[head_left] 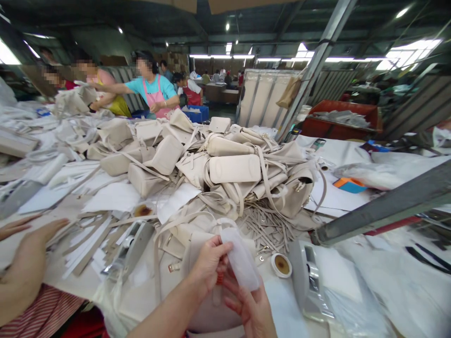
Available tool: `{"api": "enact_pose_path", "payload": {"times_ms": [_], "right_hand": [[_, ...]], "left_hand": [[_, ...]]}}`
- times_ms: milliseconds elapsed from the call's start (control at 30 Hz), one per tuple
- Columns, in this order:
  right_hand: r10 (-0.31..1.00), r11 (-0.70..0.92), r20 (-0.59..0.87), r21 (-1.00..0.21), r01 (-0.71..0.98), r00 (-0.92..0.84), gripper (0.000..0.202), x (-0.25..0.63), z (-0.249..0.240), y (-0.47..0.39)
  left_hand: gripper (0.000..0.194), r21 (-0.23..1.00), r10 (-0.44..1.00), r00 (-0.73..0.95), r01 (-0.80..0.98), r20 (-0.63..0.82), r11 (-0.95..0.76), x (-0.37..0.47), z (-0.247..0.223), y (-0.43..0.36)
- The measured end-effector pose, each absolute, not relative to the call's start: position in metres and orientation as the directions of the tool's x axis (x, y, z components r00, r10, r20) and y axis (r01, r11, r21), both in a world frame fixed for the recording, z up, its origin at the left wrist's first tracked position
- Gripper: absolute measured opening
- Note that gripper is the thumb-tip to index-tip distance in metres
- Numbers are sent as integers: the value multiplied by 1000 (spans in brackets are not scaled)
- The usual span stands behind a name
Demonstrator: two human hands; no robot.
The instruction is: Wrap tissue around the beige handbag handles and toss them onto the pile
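My left hand [210, 257] pinches the upper left edge of a whitish, translucent oblong sheet with rounded ends [242, 258]. At its lower end, the fingers of my right hand [251, 300] are curled against the same sheet, with the thumb hidden behind it or out of sight. Something red and ridged [220, 278] shows beneath my left fingers; I cannot make out what it is. Under both hands lies a beige bag [200, 244] with a strap and a metal clasp [174, 267].
A heap of beige bags [234, 169] covers the table behind, with loose straps [268, 230] beside it. A glue pot [282, 265] and tape dispenser [310, 277] stand at right. Another person's hands [38, 239] rest at left. A metal post [384, 202] slants across the right.
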State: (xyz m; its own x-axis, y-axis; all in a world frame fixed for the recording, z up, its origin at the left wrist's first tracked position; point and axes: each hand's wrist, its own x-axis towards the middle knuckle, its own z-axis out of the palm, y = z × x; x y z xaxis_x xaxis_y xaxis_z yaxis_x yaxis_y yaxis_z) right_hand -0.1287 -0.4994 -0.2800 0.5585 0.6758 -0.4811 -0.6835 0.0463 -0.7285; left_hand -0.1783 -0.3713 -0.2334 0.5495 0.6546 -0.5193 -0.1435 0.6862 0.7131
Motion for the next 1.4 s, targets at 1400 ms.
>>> {"api": "enact_pose_path", "payload": {"times_ms": [1400], "right_hand": [[918,-296,-316,-948,-117,238,40,-96,-222,-426]], "left_hand": [[24,945,870,394,-5,-298,326,-229,-235,-388]]}}
